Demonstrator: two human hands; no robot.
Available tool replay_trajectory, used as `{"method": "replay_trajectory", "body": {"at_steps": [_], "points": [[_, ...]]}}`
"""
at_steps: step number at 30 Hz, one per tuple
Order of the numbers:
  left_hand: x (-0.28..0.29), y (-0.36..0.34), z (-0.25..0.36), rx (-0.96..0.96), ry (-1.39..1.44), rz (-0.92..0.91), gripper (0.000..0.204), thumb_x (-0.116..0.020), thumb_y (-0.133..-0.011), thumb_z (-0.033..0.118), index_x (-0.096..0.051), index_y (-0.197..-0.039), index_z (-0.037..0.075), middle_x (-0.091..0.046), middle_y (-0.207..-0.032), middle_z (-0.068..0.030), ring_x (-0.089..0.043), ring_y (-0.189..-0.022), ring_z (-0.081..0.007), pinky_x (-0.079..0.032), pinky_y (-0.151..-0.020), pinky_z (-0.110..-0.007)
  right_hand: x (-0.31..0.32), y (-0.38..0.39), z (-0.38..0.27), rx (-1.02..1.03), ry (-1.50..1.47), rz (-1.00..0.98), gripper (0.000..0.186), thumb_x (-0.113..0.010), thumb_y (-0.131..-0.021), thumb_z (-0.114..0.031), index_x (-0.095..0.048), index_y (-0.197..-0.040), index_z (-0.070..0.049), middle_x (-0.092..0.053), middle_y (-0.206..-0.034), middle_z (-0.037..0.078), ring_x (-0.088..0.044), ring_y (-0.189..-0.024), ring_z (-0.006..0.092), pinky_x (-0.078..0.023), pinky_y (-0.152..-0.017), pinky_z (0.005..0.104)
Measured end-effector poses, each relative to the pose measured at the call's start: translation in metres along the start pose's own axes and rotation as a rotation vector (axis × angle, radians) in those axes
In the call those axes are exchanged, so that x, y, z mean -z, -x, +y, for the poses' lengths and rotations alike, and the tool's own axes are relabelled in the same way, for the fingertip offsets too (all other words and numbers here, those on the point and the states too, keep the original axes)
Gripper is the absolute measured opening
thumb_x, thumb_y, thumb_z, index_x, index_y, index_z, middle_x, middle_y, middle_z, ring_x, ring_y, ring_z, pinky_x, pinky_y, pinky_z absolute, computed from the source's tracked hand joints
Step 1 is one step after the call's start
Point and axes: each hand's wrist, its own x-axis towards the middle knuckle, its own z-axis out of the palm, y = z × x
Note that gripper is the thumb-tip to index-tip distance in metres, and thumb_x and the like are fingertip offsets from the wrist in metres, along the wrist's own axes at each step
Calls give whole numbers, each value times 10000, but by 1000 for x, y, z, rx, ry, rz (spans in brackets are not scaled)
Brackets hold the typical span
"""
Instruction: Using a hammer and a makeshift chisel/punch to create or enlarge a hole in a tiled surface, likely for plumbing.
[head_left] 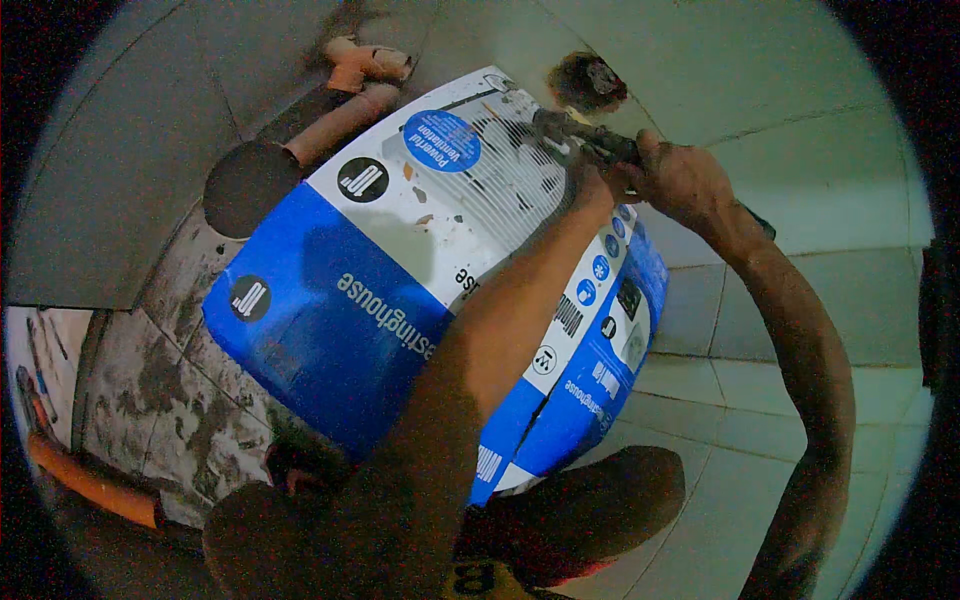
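Observation:
A large blue and white cardboard box [265, 330] lies across the middle of the view, with small dark bits scattered on its white part. Over its upper right end, both hands hold a dark, grimy hand tool [565, 130], its exact kind unclear. My right hand [680, 175] is closed round the handle. My left hand [600, 180] grips it lower down, fingers partly hidden, its forearm crossing the box. Just beyond the tool's tip, a ragged dark hole [585, 85] shows in the pale tiles.
An orange branched pipe fitting [355, 65] and pipe [340, 125] lie behind the box, near a dark round shape [250, 190]. Stained tiles [150, 390], another orange pipe [95, 480] and small tools [30, 390] are at left. My bent knee [620, 495] is below the box.

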Motion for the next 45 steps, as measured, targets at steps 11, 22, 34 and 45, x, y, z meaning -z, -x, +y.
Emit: {"method": "replay_trajectory", "body": {"at_steps": [11,22,34,45], "points": [[1,-17,-12,85,142,171,284,-516,-917,310,-570,-1026,54,-643,-970,-134,-630,-873,-288,-512,-801,-422,-1,-1,-2,-10,55,-60,343,-602,-894,-335,-446,-957,-35,-620,-748,202,-626,-646,396,-486,-506,470],[7,-21,-14,23,244,-3,309,-588,-815,103,-555,-1119,55,-625,-1114,-62,-587,-1048,-335,-477,-883,-453,-5,0,-6,-45,114,45,349,-622,-885,-349,-473,-955,-41,-627,-689,170,-636,-612,356,-501,-505,442],[22,-45,-43,-261,-189,166,210,-519,-879,160,-579,-1063,77,-638,-1042,-75,-605,-954,-283,-495,-804,-433,0,22,-18,153,26,68,522,-624,-874,-386,-481,-1175,15,-616,-752,148,-617,-569,326,-483,-445,408],[38,-56,-51,-307,-225,176,199,-456,-938,212,-601,-1012,98,-651,-976,-88,-621,-867,-236,-511,-732,-415,-16,19,-11,166,7,133,452,-626,-874,-375,-493,-1101,-8,-636,-773,176,-624,-575,351,-484,-451,431]]}}
